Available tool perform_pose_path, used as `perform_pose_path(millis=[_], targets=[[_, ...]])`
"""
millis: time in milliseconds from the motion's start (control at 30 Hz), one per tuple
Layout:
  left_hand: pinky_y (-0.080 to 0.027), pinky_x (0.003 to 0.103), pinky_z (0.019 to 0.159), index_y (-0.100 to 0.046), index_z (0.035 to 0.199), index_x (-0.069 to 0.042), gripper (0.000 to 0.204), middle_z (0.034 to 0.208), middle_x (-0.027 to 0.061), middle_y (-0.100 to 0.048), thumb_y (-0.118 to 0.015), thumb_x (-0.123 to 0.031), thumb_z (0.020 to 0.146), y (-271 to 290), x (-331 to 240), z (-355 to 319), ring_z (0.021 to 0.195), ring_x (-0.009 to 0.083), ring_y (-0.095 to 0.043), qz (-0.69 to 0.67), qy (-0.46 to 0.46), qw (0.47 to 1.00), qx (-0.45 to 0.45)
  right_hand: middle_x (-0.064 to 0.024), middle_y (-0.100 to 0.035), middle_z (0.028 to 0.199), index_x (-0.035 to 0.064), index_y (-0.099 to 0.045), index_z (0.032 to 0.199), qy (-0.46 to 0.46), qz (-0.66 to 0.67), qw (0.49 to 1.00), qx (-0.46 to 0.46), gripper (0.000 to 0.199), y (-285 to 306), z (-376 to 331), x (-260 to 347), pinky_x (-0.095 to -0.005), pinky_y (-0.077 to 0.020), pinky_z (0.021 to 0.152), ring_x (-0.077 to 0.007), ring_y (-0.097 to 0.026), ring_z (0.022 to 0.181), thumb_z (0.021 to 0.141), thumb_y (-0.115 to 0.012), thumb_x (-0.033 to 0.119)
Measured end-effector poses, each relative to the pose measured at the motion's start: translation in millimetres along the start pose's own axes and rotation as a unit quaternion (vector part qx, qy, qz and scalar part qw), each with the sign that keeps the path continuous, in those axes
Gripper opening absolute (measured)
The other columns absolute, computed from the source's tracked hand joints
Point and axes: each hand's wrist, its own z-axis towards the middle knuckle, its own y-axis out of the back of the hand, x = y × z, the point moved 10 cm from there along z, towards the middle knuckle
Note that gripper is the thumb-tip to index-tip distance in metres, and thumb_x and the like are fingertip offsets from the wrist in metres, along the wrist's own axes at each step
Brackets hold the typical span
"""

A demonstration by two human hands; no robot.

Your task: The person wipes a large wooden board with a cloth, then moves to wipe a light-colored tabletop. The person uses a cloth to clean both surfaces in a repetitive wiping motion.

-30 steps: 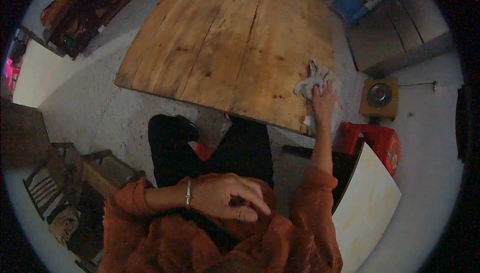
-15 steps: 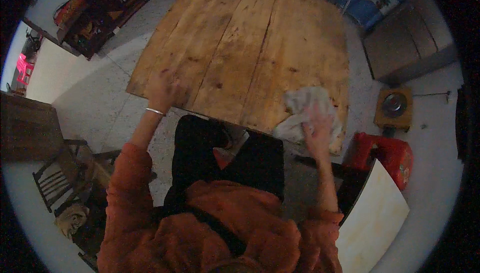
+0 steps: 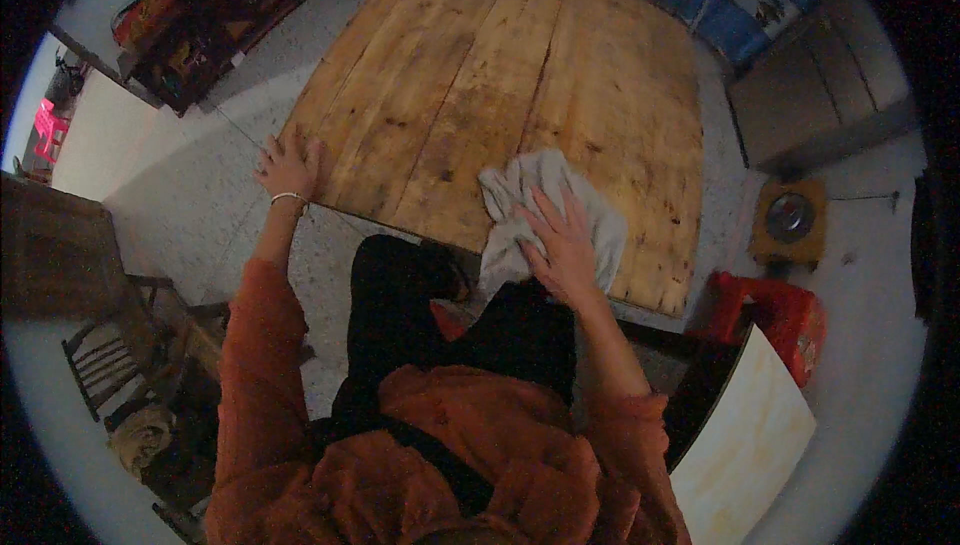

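Right hand (image 3: 562,245) spread flat on grey cloth (image 3: 545,210); its overhang at table (image 3: 480,65) edge may slip off.

Rust-orange fleece sleeves, blk trousers, wrist bangle (image 3: 287,198).

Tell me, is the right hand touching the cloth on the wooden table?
Touching. The head view shows the right hand pressed flat on the pale cloth, fingers spread over it, with the cloth lying on the wooden table.
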Motion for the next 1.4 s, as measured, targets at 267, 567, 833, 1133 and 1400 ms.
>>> perform_pose_path(millis=[267,567,833,1133,1400], targets=[[-0.023,0.055,0.102,-0.036,0.140,-0.027,0.061,0.134,0.0145,-0.044,-0.041,-0.058,0.088,0.8,-4.2,11.0,0.122,0.0349,-0.043,0.002,0.021,1.000,0.021,-0.0091,-0.032,0.147,0.0215,-0.046,0.135,-0.173,-0.119,0.975,-0.072,0.048,52.7,-35.8,-143.4,-0.0517,-0.0131,0.111,-0.0414,-0.022,0.135,0.087,-0.054,0.026],[-0.027,0.055,0.101,-0.035,0.140,-0.031,0.060,0.133,0.0144,-0.046,-0.041,-0.058,0.087,-7.6,-7.0,16.6,0.121,0.0327,-0.045,-0.015,0.016,0.999,0.034,-0.0107,-0.033,0.146,0.0190,-0.046,0.134,0.021,-0.074,0.997,-0.022,0.055,-18.6,67.3,-9.6,-0.0507,-0.0168,0.110,-0.0397,-0.024,0.134,0.083,-0.063,0.025],[-0.029,0.055,0.099,-0.035,0.140,-0.031,0.060,0.135,0.0119,-0.045,-0.042,-0.059,0.087,-4.7,1.2,13.8,0.120,0.0328,-0.046,0.009,0.029,0.999,0.033,-0.0090,-0.033,0.146,0.0171,-0.051,0.132,-0.192,-0.128,0.970,-0.073,0.052,46.8,-97.8,-100.3,-0.0557,-0.0126,0.110,-0.0384,-0.025,0.135,0.084,-0.059,0.035],[-0.028,0.053,0.101,-0.033,0.141,-0.035,0.060,0.136,0.0143,-0.044,-0.039,-0.061,0.087,18.4,7.4,5.4,0.123,0.0333,-0.044,0.005,0.032,0.999,0.011,-0.0111,-0.037,0.143,0.0149,-0.053,0.128,-0.209,-0.139,0.951,-0.180,0.048,53.1,-24.3,-178.1,-0.0547,-0.0207,0.108,-0.0458,-0.025,0.131,0.087,-0.054,0.040],[-0.028,0.053,0.101,-0.033,0.141,-0.036,0.059,0.137,0.0145,-0.043,-0.038,-0.061,0.087,11.0,23.6,1.8,0.125,0.0321,-0.043,0.012,0.023,1.000,-0.007,-0.0077,-0.034,0.146,0.0218,-0.051,0.131,-0.125,-0.048,0.991,-0.023,0.052,51.0,-91.7,-73.9,-0.0555,-0.0150,0.110,-0.0406,-0.024,0.134,0.080,-0.063,0.027]])
